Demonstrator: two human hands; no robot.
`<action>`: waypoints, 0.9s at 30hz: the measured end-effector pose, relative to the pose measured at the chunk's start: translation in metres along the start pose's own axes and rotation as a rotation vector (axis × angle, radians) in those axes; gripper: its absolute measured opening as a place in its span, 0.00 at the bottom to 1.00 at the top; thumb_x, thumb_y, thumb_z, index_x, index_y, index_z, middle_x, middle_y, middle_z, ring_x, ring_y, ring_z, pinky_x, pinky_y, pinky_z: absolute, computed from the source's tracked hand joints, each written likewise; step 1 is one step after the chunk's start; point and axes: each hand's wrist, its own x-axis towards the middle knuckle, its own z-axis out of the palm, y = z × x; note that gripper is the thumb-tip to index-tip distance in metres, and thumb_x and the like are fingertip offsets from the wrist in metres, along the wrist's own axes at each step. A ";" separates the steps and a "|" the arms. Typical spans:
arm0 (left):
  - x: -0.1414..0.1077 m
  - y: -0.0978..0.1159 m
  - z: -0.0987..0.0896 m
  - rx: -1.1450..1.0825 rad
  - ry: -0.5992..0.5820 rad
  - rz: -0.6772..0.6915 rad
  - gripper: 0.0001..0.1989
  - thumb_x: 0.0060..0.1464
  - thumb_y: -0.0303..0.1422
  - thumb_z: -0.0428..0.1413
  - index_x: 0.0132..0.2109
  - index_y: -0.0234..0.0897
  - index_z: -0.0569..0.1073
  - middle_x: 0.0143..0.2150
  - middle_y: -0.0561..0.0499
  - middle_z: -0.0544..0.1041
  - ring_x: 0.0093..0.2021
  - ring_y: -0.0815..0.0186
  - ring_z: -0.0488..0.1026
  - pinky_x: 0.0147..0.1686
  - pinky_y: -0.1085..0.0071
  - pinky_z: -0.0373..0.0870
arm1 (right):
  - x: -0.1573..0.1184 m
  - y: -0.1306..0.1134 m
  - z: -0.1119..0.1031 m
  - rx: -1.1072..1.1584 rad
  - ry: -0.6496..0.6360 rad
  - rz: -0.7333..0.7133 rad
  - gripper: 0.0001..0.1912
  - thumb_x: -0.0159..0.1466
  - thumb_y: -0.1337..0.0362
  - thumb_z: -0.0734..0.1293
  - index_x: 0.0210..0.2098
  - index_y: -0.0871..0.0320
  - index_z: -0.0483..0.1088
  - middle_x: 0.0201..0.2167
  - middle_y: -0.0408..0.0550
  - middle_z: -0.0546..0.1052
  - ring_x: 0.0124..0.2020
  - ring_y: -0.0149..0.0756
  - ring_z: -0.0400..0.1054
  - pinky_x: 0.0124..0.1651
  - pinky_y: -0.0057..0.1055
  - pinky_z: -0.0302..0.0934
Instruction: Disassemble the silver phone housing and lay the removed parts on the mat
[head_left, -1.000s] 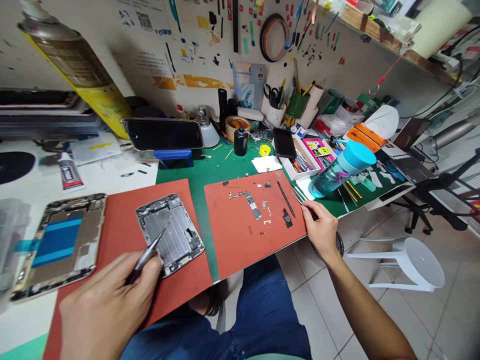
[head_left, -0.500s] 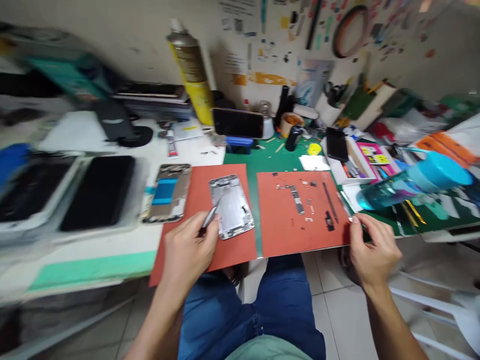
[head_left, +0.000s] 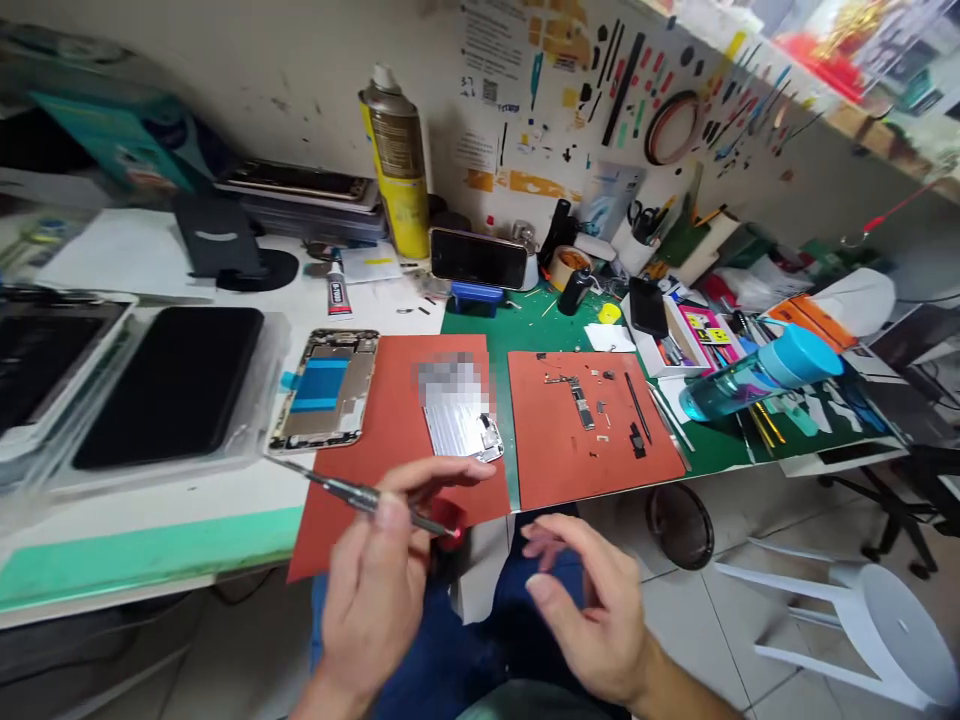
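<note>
Metal phone frame [head_left: 457, 425], near ctr: 12 o'clk end was pixelated | pen-like tool [head_left: 346, 491], 7-8 o'clk: mid was hidden by L hand [head_left: 382, 580] | R forearm [head_left: 682, 682], 5 o'clk: was cut by btm edge | loose bits [head_left: 601, 408], 4 o'clk: were too sm. to ID | device [head_left: 49, 365], 9 o'clk: was cut by edge

Yellow spray can [head_left: 405, 195] upright near back wall [head_left: 322, 80]. Dark phone [head_left: 478, 259] propped on blue stand [head_left: 477, 297], just right of can. Glue tube [head_left: 338, 290] lying on white tabletop [head_left: 217, 490]. Black-screened device [head_left: 172, 385] in clear tray [head_left: 264, 375], far left; black holder [head_left: 214, 240] behind it. Scissors [head_left: 640, 220] in white cup [head_left: 632, 252]. Second phone [head_left: 649, 306] at rear end of white open box [head_left: 675, 358]. Blue-capped bottle [head_left: 761, 373] right of box. White stool [head_left: 892, 630] on tiled floor [head_left: 679, 625], lower right.
</note>
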 end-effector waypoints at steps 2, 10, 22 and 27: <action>-0.014 -0.004 0.007 -0.031 -0.122 -0.020 0.26 0.75 0.52 0.45 0.58 0.42 0.80 0.61 0.41 0.82 0.62 0.52 0.78 0.52 0.61 0.82 | 0.001 -0.008 0.017 0.293 -0.005 0.161 0.24 0.72 0.51 0.72 0.62 0.54 0.72 0.48 0.54 0.84 0.42 0.40 0.81 0.43 0.35 0.79; -0.032 -0.020 0.016 0.187 -0.400 -0.017 0.29 0.76 0.49 0.41 0.77 0.50 0.63 0.72 0.43 0.73 0.64 0.50 0.77 0.53 0.55 0.83 | 0.016 -0.020 0.040 0.771 0.166 0.496 0.12 0.63 0.55 0.80 0.38 0.55 0.79 0.27 0.41 0.77 0.21 0.28 0.68 0.24 0.25 0.68; 0.010 0.003 -0.048 1.010 -0.122 0.627 0.07 0.71 0.27 0.55 0.49 0.35 0.78 0.39 0.48 0.83 0.36 0.66 0.79 0.37 0.67 0.74 | 0.070 0.001 0.001 0.111 0.333 0.014 0.04 0.70 0.66 0.74 0.38 0.56 0.77 0.34 0.48 0.82 0.30 0.37 0.78 0.27 0.32 0.74; 0.038 -0.007 -0.057 1.093 -0.218 0.641 0.17 0.71 0.22 0.48 0.60 0.34 0.75 0.52 0.41 0.83 0.51 0.56 0.79 0.49 0.57 0.78 | 0.066 0.019 0.024 -0.043 0.125 0.020 0.04 0.75 0.63 0.69 0.47 0.56 0.76 0.41 0.49 0.86 0.30 0.36 0.82 0.32 0.32 0.80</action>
